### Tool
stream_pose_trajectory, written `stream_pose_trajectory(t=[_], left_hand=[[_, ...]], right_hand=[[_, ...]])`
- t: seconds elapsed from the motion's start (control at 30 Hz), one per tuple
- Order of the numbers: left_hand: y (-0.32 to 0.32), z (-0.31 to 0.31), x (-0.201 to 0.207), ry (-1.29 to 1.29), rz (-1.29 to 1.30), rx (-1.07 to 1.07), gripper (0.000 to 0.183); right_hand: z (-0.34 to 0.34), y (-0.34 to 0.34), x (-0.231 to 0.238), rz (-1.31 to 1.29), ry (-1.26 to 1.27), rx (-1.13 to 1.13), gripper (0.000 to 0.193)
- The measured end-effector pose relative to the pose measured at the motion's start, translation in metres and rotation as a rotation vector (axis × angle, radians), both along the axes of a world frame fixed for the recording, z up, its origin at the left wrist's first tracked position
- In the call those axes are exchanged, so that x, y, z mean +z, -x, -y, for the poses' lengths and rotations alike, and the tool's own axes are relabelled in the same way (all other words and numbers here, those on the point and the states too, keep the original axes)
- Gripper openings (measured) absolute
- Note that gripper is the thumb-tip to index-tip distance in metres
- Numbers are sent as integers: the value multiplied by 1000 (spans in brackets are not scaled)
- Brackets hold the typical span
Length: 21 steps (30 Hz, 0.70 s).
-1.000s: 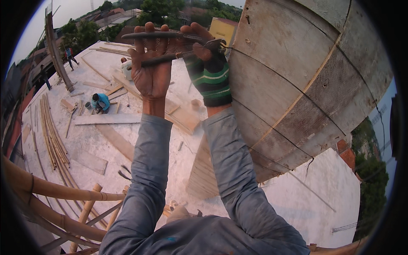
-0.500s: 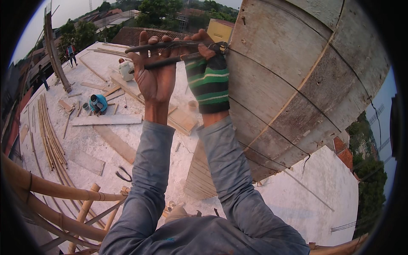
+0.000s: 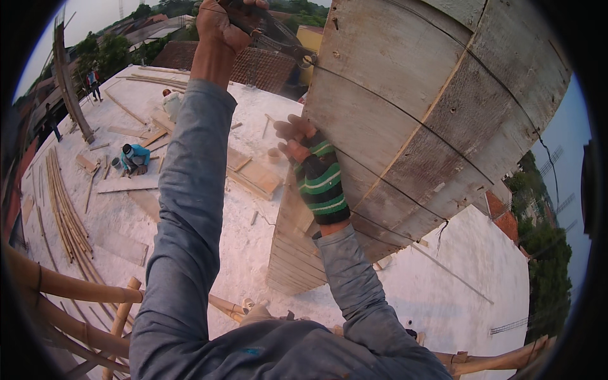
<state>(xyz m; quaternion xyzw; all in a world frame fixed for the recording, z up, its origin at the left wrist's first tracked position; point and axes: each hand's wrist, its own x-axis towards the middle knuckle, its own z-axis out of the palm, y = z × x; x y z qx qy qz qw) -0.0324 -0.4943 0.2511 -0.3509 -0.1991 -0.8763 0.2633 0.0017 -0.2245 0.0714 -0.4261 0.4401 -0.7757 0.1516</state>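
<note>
High up at the left, my bare left hand [image 3: 223, 26] is wrapped round the dark handles of a pair of pincers [image 3: 278, 39]. The jaws reach right to the edge of a tall wooden formwork box [image 3: 386, 82], where a tie wire [image 3: 373, 88] meets them. Whether they bite the wire is too small to tell. My right hand [image 3: 320, 174], in a green and black striped fingerless glove, is lower down beside the box's left edge. Its fingers are apart and slightly bent, with nothing visible in them. Several more dark wires wrap round the boards.
Bamboo rails [image 3: 88, 288] cross at the lower left, and another bamboo pole [image 3: 500, 364] runs at the lower right. Far below on the pale slab [image 3: 240, 215] lie planks and long bamboo poles [image 3: 66, 215]. A person in blue [image 3: 135, 158] crouches there among the boards; others are farther off.
My left hand has closed round the pincers and risen with them. My right hand has let go of them and dropped beside the box edge. The view has shifted slightly.
</note>
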Motion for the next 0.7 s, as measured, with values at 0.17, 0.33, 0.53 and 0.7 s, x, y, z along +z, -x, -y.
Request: stream_pose_trajectory(t=[0.17, 0.33, 0.53, 0.7], left_hand=[[4, -13, 21, 17, 108, 149, 45], [15, -5, 35, 147, 127, 84, 47], [17, 21, 4, 304, -258, -226, 61], [16, 19, -14, 265, -531, -416, 62]], right_hand=[[-22, -3, 3, -136, -30, -75, 38], [-16, -7, 8, -84, -55, -91, 36], [-13, -3, 3, 29, -11, -37, 39], [-16, -5, 5, 46, -7, -52, 42]])
